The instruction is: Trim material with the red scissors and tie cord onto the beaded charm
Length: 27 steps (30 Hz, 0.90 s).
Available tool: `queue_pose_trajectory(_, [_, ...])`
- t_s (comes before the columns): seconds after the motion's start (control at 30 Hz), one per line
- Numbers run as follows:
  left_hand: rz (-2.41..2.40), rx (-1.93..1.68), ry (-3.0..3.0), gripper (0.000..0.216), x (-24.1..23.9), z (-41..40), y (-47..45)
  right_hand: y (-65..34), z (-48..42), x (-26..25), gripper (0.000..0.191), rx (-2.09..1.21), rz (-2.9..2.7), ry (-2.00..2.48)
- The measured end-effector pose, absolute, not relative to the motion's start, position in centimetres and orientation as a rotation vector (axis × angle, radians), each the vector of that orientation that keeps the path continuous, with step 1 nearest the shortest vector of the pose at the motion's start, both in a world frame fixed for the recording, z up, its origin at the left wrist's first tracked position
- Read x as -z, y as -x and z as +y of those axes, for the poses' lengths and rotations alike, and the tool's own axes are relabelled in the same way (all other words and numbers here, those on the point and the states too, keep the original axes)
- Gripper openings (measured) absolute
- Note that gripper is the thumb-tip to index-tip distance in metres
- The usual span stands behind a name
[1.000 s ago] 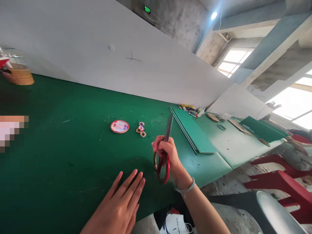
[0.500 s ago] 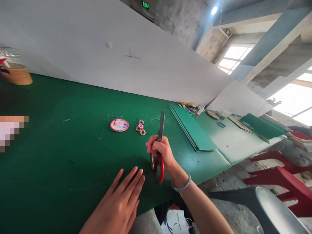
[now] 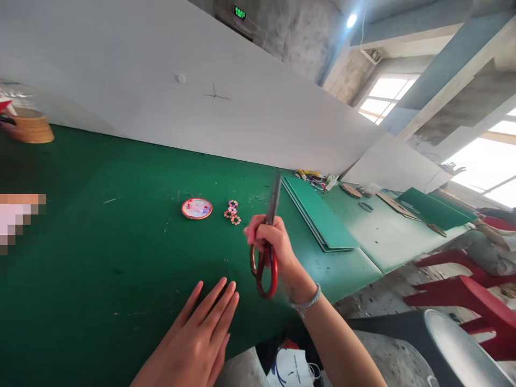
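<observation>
Upright in my right hand (image 3: 271, 239) is a pair of scissors (image 3: 266, 274) with red handles; my fingers wrap round it near the pivot, and the closed blades point away from me, slightly blurred. My left hand (image 3: 197, 328) lies flat near the table's front edge, fingers stretched out, holding nothing. Beyond my hands, a small oval plaque (image 3: 196, 208) with a red rim and a pale picture rests on the green tabletop (image 3: 121, 258). Just right of it sits a little cluster of ring-shaped beaded flowers (image 3: 232, 213).
Green boards (image 3: 322, 215) lie stacked to the right, with assorted tools (image 3: 314, 178) behind them. A white partition (image 3: 141, 80) runs along the back. A wicker-wrapped jar (image 3: 32, 126) stands far left. Red stools (image 3: 455, 312) and a white paper bag (image 3: 292, 368) are off the table's edge.
My right hand has moved slightly right and up with the scissors, whose blades now tilt a little to the right. My left hand stays flat in place.
</observation>
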State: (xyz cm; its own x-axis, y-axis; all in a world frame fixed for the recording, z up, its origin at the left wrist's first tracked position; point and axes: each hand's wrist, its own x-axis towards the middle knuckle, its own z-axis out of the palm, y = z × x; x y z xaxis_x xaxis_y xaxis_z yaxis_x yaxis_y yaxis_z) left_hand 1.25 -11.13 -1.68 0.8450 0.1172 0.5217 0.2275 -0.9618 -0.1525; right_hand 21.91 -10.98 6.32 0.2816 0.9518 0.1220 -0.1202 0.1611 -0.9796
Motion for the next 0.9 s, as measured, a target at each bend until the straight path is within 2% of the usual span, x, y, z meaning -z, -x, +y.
queue_pose_trajectory(0.2, [-0.262, 0.788, 2.805, 0.045, 0.9, -11.4, -1.2, -20.9, -11.0, -4.8, 0.016, -1.02, -0.971, 1.187])
queue_pose_trajectory(0.53, [-0.283, 0.755, 2.865, 0.048, 1.2, -11.1, -1.3, -20.6, -11.9, -5.1, 0.015, -0.98, -0.882, 1.176])
queue_pose_trajectory(0.73, [-0.284, 0.772, 2.848, 0.049, 1.4, -11.1, -1.3, -21.1, -11.9, -7.0, 0.016, -0.916, -0.945, 1.086])
queue_pose_trajectory(0.9, [-0.269, 0.771, 2.831, 0.045, 1.4, -11.1, -1.3, -19.9, -11.2, -6.2, 0.016, -1.004, -1.011, 1.158])
